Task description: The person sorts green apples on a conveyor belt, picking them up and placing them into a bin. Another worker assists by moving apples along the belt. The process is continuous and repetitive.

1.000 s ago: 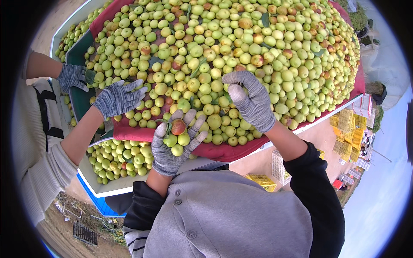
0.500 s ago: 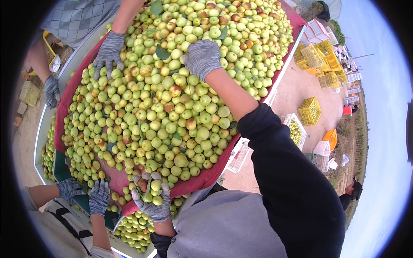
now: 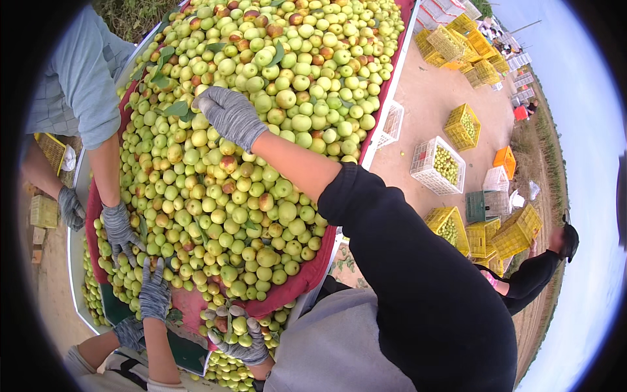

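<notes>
A large heap of green jujubes [image 3: 261, 215], some blushed reddish brown, lies on a red cloth [image 3: 287, 294]. My right hand [image 3: 232, 117], in a grey striped glove, rests over the upper part of the heap beside some green leaves [image 3: 177, 109]. Its fingers are curled down, and what they hold, if anything, is hidden. At the cloth's near edge my left hand [image 3: 247, 341], gloved too, faces upward with its fingers curled round several jujubes. Below it more jujubes show.
Co-workers' gloved hands work at the left: one hand [image 3: 119, 230] on the heap, another [image 3: 155, 292] at the near edge by a green chute [image 3: 186, 353]. On the ground at right stand a white crate [image 3: 434, 166], yellow crates [image 3: 462, 127] and a person [image 3: 532, 277] in black.
My right hand has moved left across the heap to the leaves. My left hand keeps its jujubes near the edge. A co-worker's hand at left has moved nearer, and the whole view has shifted.
</notes>
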Motion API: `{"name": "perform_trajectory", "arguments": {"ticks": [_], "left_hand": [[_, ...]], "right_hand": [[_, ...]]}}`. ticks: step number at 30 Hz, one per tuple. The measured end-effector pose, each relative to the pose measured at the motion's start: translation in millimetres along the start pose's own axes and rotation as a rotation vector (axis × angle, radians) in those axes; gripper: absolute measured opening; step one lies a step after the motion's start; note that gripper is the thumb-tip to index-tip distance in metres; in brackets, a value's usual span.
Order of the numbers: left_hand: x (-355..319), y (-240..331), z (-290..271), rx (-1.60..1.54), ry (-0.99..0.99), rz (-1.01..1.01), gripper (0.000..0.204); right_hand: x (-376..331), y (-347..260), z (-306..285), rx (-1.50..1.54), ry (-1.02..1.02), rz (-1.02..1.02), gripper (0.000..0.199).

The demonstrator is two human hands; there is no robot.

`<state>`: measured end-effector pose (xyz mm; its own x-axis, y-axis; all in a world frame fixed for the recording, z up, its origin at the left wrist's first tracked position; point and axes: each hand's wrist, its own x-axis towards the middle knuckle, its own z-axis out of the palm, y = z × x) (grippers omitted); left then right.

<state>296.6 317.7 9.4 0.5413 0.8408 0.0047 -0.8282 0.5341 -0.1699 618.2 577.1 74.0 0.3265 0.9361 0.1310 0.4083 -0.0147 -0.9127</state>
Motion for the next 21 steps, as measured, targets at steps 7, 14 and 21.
{"name": "perform_trajectory", "arguments": {"ticks": [7,14,21], "left_hand": [[-32,7,-13,0.026,0.110,0.246,0.049],[-82,-3,-20,0.491,0.703,0.505,0.077],[-105,-10,-24,0.493,1.001,0.563,0.088]], "right_hand": [[-176,24,-58,0.419,-1.415,0.283,0.023],[-299,90,-144,-1.407,-2.216,0.343,0.045],[-195,14,-87,0.093,-1.150,0.578,0.029]]}}
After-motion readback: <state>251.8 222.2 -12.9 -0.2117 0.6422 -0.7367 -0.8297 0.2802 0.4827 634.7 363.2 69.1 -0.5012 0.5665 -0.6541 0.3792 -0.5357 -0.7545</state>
